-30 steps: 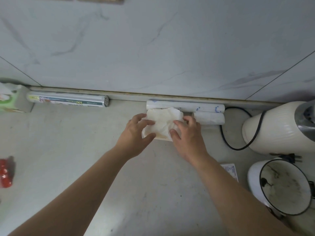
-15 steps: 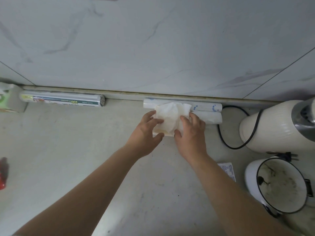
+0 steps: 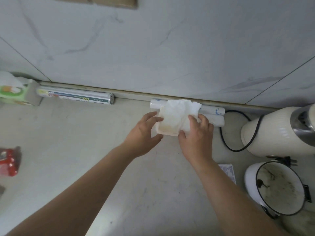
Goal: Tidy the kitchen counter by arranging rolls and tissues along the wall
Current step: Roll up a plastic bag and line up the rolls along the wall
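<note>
Two hands, one tissue pack, set down by the wall

Both hands were at the pack. The left hand (image 3: 143,132) had fingers and thumb spread apart at the pack's left edge, touching but not clamped round it. The right hand (image 3: 196,133) pinched the pack's right side, fingers on top and thumb at the near edge.

Item held: tissue pack (image 3: 172,120), soft, pale, with a loose white sheet puffed out at the top. It lay over two white rolls (image 3: 213,114) that ran along the foot of the wall (image 3: 153,48), one behind the other, and it hid their middle.

Farther out: a long boxed roll (image 3: 75,97) against the wall to the left, with a green tissue box (image 3: 15,94) touching its left end. A black cord (image 3: 238,147) looped near the rolls' right end, beside a cream jug (image 3: 269,133). A white pot (image 3: 279,188) stood nearer, and a red packet (image 3: 10,160) lay at the far left edge of the counter (image 3: 85,150).

Handling note, as judgement: the pack would sit better on bare counter in the gap between the boxed roll and the white rolls. A light grip from both sides, with the loose sheet tucked down, should keep it square to the wall.
</note>
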`<state>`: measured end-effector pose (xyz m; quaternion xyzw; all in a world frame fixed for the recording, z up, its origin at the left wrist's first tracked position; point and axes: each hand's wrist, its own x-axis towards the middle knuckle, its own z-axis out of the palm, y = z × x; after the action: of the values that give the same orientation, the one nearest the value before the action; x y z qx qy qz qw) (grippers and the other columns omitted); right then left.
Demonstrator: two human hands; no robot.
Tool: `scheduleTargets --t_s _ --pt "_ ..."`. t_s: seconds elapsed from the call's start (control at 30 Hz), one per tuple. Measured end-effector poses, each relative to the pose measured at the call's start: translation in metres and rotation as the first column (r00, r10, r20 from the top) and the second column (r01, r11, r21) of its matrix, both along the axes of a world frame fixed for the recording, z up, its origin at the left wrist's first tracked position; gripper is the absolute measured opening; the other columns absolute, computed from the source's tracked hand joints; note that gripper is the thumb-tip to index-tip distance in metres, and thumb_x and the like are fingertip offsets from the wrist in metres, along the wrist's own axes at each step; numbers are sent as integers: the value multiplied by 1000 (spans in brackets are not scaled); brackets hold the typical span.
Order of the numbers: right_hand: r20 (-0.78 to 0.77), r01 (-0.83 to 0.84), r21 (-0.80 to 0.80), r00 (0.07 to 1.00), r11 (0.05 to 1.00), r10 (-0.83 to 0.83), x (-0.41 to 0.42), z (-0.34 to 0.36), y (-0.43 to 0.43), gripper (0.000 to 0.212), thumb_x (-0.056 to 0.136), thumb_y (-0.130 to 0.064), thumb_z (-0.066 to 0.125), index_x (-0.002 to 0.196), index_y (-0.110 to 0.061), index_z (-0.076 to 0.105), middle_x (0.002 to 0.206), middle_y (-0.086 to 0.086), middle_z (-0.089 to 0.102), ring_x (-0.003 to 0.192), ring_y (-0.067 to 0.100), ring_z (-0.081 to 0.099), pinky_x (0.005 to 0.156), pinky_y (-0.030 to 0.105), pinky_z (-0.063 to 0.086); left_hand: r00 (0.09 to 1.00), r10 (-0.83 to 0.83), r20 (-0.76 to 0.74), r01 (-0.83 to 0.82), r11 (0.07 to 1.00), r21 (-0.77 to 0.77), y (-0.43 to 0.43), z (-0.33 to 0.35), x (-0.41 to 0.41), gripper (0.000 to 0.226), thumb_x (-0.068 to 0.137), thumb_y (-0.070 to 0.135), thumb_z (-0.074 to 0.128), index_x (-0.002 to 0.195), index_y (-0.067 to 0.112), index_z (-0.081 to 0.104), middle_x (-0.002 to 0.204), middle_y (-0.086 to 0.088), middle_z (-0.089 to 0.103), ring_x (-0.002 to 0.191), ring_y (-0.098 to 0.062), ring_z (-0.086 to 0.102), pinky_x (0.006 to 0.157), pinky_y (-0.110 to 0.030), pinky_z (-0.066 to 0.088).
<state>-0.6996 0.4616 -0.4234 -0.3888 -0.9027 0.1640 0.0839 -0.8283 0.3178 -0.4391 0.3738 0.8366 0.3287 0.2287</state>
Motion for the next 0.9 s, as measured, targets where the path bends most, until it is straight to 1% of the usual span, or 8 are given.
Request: scheduleTargets --t_s 0.1,0.2,0.37,0.5,0.63,0.8,0.83,0.9 --pt "-33 -3 18 999 1000 4 5 14 -11 50 85 -23 70 132 -12 56 148 19 38 127 38 35 104 49 39 1000 18 -4 -18 1000 -5 -15 10 8 57 90 30 73 141 29 50 159 6 35 132 -19 50 104 -39 50" --pt "-75 -54 20 996 998 55 12 28 -26 49 86 -23 70 133 -11 58 149 17 41 133 39 34 108 52 39 1000 12 -26 -12 1000 10 -32 22 19 57 90 29 72 143 26 50 160 5 34 138 -18 46 107 -34 44" --pt "-154 -173 -1 973 985 171 30 46 -61 46 86 -19 71 130 -9 62 141 13 50 129 36 40 106 50 40 999 9 -43 -8 1000 19 -67 43 45 58 91 28 72 144 23 50 160 3 36 139 -18 46 111 -35 42" --pt "-169 -257 -61 955 964 244 45 49 -98 46 87 -21 70 131 -12 61 137 9 52 128 30 38 107 44 41 998 52 -37 -52 999 15 -109 49 65 57 90 28 72 144 23 51 159 3 37 139 -16 45 111 -30 39" --pt "-170 -352 -119 928 928 331 48 49 -145 45 88 -22 70 130 -12 60 135 8 53 126 28 39 106 39 40 993 117 -22 -117 993 9 -158 55 77 58 90 24 71 145 22 51 158 2 38 137 -18 48 111 -35 42" --pt "-181 -489 -155 868 858 462 31 48 -208 44 89 -24 68 130 -13 59 134 4 52 125 24 40 106 37 40 966 257 -25 -257 966 6 -234 62 81 59 90 25 70 145 24 49 158 4 38 135 -20 49 110 -37 43" --pt "-179 -512 -157 856 845 486 25 49 -221 44 88 -23 67 130 -14 59 133 3 52 125 24 41 106 37 40 956 292 -24 -292 956 5 -251 64 80 58 90 25 71 145 24 50 158 3 39 134 -21 50 109 -36 43" --pt "-174 -550 -150 833 821 526 15 49 -246 44 88 -22 68 130 -14 60 132 3 53 124 24 41 106 35 39 929 370 -20 -370 929 -5 -287 65 76 58 91 25 71 145 23 50 157 3 39 124 -27 57 104 -33 45"
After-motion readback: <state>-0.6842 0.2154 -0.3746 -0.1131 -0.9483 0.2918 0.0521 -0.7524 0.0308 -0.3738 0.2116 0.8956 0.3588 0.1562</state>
